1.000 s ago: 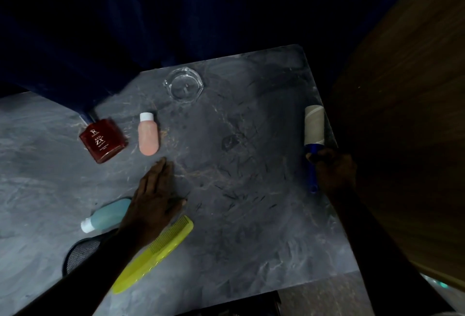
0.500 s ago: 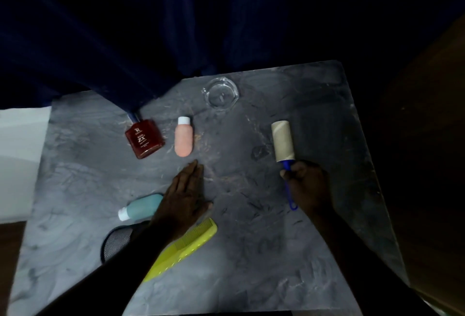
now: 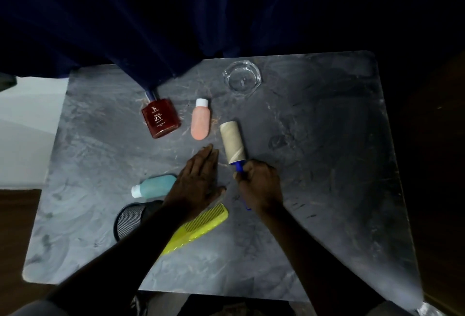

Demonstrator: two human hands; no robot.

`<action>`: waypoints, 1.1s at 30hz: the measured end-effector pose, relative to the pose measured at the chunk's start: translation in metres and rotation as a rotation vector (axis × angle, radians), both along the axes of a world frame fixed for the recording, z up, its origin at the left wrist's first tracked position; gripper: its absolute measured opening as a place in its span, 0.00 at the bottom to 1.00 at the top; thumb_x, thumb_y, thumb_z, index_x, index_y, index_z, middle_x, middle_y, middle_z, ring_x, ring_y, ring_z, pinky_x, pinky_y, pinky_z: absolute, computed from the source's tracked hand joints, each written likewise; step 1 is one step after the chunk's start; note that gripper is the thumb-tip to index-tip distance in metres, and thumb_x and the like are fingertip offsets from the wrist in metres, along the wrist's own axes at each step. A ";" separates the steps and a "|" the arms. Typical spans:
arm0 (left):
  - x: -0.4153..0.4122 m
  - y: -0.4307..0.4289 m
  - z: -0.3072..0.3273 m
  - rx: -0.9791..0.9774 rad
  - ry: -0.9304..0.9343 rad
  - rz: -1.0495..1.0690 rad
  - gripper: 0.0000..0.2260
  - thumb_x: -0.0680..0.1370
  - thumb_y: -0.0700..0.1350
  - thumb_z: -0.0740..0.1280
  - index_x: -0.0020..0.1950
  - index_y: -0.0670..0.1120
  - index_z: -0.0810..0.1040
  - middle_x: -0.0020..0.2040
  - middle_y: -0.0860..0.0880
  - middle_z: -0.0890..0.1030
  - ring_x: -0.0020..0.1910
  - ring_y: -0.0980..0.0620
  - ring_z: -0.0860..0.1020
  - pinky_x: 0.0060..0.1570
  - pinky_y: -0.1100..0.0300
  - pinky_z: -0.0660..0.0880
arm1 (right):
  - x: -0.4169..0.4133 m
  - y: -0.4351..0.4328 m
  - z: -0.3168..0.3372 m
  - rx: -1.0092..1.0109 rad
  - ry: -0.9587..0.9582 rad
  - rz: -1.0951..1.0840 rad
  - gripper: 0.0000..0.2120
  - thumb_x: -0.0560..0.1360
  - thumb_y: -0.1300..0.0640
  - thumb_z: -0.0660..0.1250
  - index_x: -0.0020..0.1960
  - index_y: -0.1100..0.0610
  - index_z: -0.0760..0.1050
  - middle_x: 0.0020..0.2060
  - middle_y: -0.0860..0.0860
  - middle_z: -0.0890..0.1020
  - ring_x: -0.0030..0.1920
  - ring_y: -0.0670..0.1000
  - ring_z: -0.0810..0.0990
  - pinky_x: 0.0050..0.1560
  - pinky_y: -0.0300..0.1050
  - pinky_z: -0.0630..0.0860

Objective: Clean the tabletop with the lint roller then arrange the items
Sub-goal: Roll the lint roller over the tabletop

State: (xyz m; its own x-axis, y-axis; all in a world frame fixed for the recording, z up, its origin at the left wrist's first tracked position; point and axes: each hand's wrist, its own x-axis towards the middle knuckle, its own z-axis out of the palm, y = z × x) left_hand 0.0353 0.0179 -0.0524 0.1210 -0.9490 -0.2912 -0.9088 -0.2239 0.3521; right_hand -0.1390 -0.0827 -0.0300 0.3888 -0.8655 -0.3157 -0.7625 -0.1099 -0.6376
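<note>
Right hand (image 3: 260, 188) grips the lint roller (image 3: 232, 142) by its blue handle, roll lying on the tabletop (image 3: 327, 190) mid-table, just right of the pink bottle (image 3: 200, 122). Left hand (image 3: 198, 181) is flat, fingers spread, holding nothing. Best to keep the roll flat, strokes overlapping. Open room lies right (bottles, comb (image 3: 198, 227) crowd left); near edge close.
</note>
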 end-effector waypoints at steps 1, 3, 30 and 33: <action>0.000 -0.001 0.000 0.001 -0.003 0.001 0.44 0.78 0.68 0.58 0.87 0.45 0.52 0.87 0.45 0.54 0.86 0.43 0.54 0.83 0.47 0.57 | 0.002 0.001 -0.001 -0.006 -0.003 -0.002 0.10 0.75 0.53 0.69 0.47 0.59 0.82 0.47 0.59 0.86 0.51 0.61 0.84 0.54 0.51 0.78; -0.001 -0.002 0.001 -0.004 -0.013 -0.001 0.44 0.78 0.68 0.58 0.86 0.44 0.54 0.87 0.43 0.55 0.85 0.42 0.55 0.83 0.47 0.57 | 0.006 0.004 -0.002 -0.026 -0.001 0.004 0.10 0.75 0.53 0.69 0.47 0.59 0.82 0.47 0.58 0.86 0.50 0.60 0.84 0.53 0.50 0.78; 0.001 0.002 0.001 -0.010 0.033 0.023 0.42 0.78 0.69 0.58 0.87 0.50 0.52 0.87 0.48 0.53 0.85 0.42 0.55 0.81 0.41 0.61 | -0.175 -0.073 -0.009 -0.082 -0.027 -0.485 0.09 0.73 0.57 0.77 0.45 0.63 0.84 0.41 0.59 0.85 0.44 0.57 0.83 0.52 0.53 0.78; -0.001 0.000 0.007 -0.015 0.028 0.028 0.42 0.78 0.68 0.58 0.87 0.48 0.54 0.87 0.47 0.55 0.84 0.42 0.56 0.81 0.42 0.60 | -0.205 -0.078 -0.028 -0.047 -0.060 -0.550 0.09 0.72 0.56 0.78 0.48 0.61 0.84 0.43 0.58 0.85 0.45 0.58 0.82 0.52 0.53 0.77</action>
